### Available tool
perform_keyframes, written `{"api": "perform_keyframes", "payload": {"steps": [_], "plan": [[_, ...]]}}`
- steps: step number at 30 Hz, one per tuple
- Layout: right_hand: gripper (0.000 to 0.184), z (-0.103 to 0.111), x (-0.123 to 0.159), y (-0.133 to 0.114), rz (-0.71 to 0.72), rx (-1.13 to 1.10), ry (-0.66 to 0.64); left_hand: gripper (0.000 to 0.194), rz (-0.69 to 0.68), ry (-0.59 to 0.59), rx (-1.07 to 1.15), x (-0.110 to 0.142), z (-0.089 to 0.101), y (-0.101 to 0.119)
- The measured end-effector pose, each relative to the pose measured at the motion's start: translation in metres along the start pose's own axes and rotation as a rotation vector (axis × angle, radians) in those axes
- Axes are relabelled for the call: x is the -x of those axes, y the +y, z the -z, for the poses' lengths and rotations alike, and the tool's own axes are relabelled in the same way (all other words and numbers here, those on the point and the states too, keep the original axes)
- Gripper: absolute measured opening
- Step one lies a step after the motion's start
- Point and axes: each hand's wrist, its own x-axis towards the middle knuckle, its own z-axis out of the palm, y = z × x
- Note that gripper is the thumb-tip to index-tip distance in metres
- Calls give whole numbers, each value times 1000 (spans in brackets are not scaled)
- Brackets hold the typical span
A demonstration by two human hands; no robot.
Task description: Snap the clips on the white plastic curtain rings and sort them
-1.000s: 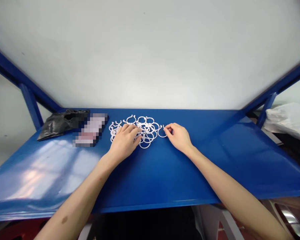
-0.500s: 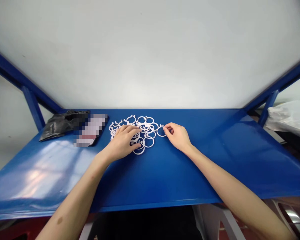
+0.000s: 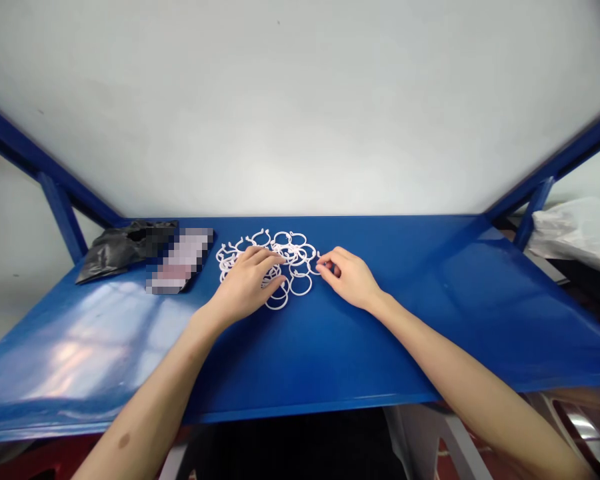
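Note:
Several white plastic curtain rings [image 3: 295, 250], open loops with small knobs at their ends, lie in a loose pile on the blue table [image 3: 320, 360]. Over the pile's near left part rests my left hand [image 3: 250, 277], palm down, fingers stretched and thumb apart; it covers some of the rings. At the right edge of the pile, thumb and fingertips of my right hand [image 3: 350, 277] are pinched on one curtain ring [image 3: 316, 273]. That ring is partly hidden behind the fingers.
A black plastic bag [image 3: 125, 250] lies at the back left, beside a blurred-out flat packet [image 3: 183, 260]. Behind the table rises a white wall [image 3: 300, 120], with slanted blue frame bars on both sides. A clear plastic bag [image 3: 580, 230] sits beyond the right end.
My right hand has shifted slightly left toward the pile, with the pinched ring drawn closer to the others. My left hand stays over the pile, its thumb a little more lifted.

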Motion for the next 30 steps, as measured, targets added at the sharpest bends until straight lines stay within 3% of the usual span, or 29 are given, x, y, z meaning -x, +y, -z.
{"api": "perform_keyframes", "payload": {"steps": [5,10,16,22,25,30], "plan": [[25,0,8,-13,306,129,-145,21,-43,66,8,-2,-4,5],[18,-6,9,-12,405,266,-214,17,-88,125,21,-2,-6,9],[25,7,10,-16,450,215,-37,16,-125,216,98,-1,-2,23],[24,7,10,-20,466,123,132,29,22,190,261,2,-9,30],[19,3,9,-21,521,85,186,27,78,216,314,2,-13,32],[17,-1,9,-21,533,69,204,35,27,279,296,2,-15,34]]}}
